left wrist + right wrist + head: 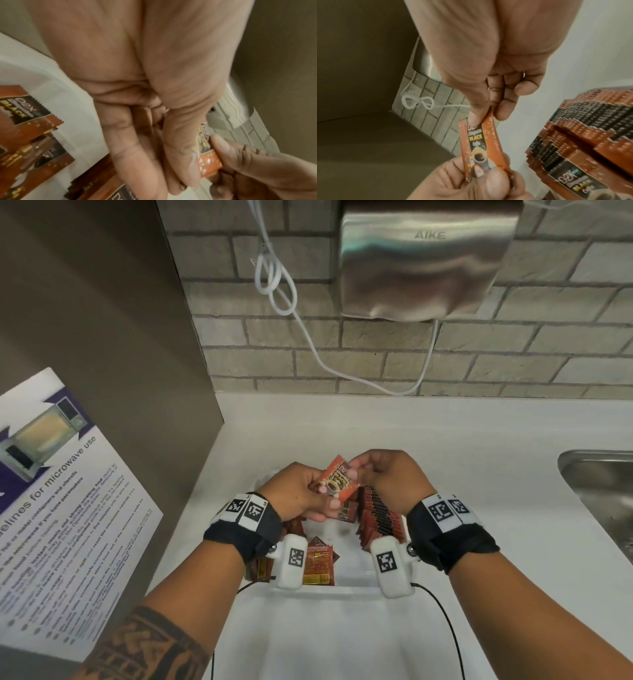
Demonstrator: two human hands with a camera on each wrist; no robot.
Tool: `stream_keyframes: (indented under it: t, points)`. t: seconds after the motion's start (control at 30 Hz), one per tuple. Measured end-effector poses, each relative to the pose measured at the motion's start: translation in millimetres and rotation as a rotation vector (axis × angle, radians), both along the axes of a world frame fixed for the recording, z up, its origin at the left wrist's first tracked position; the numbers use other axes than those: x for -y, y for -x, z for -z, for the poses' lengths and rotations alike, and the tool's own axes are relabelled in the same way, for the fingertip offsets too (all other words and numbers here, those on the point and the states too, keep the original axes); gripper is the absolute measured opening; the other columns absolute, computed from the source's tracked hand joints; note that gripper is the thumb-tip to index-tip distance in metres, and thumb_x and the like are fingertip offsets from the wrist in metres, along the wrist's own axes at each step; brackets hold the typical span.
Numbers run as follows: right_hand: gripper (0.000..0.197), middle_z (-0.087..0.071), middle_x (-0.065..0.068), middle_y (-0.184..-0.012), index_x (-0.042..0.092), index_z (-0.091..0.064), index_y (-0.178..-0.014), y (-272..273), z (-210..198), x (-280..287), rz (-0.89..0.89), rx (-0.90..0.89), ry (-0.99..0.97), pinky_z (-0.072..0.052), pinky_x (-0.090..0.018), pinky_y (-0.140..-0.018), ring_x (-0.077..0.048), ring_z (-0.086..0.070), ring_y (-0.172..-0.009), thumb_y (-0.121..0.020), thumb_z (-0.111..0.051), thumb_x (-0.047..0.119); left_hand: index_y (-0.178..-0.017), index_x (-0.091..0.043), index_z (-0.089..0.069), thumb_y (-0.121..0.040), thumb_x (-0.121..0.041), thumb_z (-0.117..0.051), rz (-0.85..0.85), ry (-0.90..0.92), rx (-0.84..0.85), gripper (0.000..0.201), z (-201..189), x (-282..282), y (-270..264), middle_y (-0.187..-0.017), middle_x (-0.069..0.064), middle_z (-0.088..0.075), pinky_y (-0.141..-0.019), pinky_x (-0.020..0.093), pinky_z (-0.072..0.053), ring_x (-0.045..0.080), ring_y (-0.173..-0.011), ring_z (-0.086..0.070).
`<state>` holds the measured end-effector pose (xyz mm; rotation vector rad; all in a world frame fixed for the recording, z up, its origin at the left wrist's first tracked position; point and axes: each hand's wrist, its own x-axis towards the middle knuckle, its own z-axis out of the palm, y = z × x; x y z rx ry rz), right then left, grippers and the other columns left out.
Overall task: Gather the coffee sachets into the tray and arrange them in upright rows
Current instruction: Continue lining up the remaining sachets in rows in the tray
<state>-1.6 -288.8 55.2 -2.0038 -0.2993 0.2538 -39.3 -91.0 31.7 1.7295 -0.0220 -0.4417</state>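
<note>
You are holding one sachet (337, 482) up between both hands, above the tray (356, 571) that sits on the white bench (479, 440). Your left hand (301, 494) pinches the sachet's lower end, thumb on its printed face and fingers curled behind it; your right hand (390, 477) pinches the upper end between thumb and forefinger, the other fingers curled in toward the palm. The sachet is orange-brown with a dark panel and a coffee cup printed on it, and in the head view it tilts, its top edge leaning away from you. In the tray, below your right hand, a row of sachets (378, 517) stands upright, packed face to face; the right wrist view shows their serrated top edges lined up one behind the other. Below your left hand, other sachets (318, 563) lie loose and flat in the tray, some overlapping, partly hidden by your left wrist. The tray itself is white and mostly covered by your wrists, so its far rim cannot be made out. Beyond the tray, a brick wall (445, 354) carries a steel dryer (424, 261) with a white cable (308, 337) looping down from it. Right of the tray, a steel sink (603, 494) is set into the bench. Left of the tray, a microwave notice (61, 508) hangs on a brown panel.
</note>
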Motion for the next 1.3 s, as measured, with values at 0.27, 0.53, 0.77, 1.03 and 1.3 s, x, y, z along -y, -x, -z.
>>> stream_keyframes:
  t: [0.27,0.53,0.77,1.03,1.3]
  points:
    - [0.003,-0.071,0.008,-0.073,0.023,-0.076,-0.082,-1,-9,-9,0.033,0.132,0.191,-0.042,-0.004,-0.057,0.0,-0.063,-0.067,-0.082,-0.079,0.023,-0.091,-0.013,-0.074,-0.074,-0.045,-0.086,0.007,-0.608,0.05,0.038,7,-2,-3,-0.087,0.002,-0.076,-0.077,0.037,-0.061,0.021,-0.084,-0.073]
    - [0.012,-0.072,0.011,-0.068,0.03,-0.074,-0.068,-8,25,-22,0.011,0.043,0.588,-0.056,-0.032,-0.083,-0.007,-0.068,-0.079,-0.08,-0.074,0.027,-0.1,-0.012,-0.079,-0.091,-0.031,-0.06,0.351,-0.99,-0.026,0.028,15,20,-5,-0.109,0.004,-0.074,-0.088,0.034,-0.055,0.023,-0.104,-0.067]
    - [0.017,-0.069,0.004,-0.103,0.026,-0.075,-0.096,-11,34,-31,-0.003,0.063,0.817,-0.052,-0.035,-0.093,-0.018,-0.061,-0.104,-0.083,-0.07,0.034,-0.14,-0.02,-0.059,-0.096,-0.019,-0.053,0.531,-1.039,-0.029,0.044,23,39,-13,-0.145,0.006,-0.056,-0.108,0.039,-0.045,0.026,-0.128,-0.054]
    - [0.009,-0.069,0.009,-0.1,0.031,-0.075,-0.085,-14,35,-33,-0.051,0.031,0.857,-0.049,-0.034,-0.095,-0.015,-0.061,-0.101,-0.08,-0.072,0.024,-0.137,-0.017,-0.061,-0.096,-0.018,-0.051,0.555,-1.046,-0.036,0.043,32,36,-22,-0.142,0.008,-0.057,-0.106,0.04,-0.047,0.026,-0.124,-0.056]
    - [0.015,-0.058,0.017,-0.075,0.034,-0.068,-0.072,-16,33,-30,-0.042,0.05,0.727,-0.051,-0.033,-0.092,-0.011,-0.064,-0.09,-0.081,-0.072,0.022,-0.128,-0.007,-0.064,-0.095,-0.017,-0.052,0.552,-1.031,-0.038,0.037,35,35,-25,-0.128,0.013,-0.064,-0.096,0.036,-0.046,0.017,-0.099,-0.049]
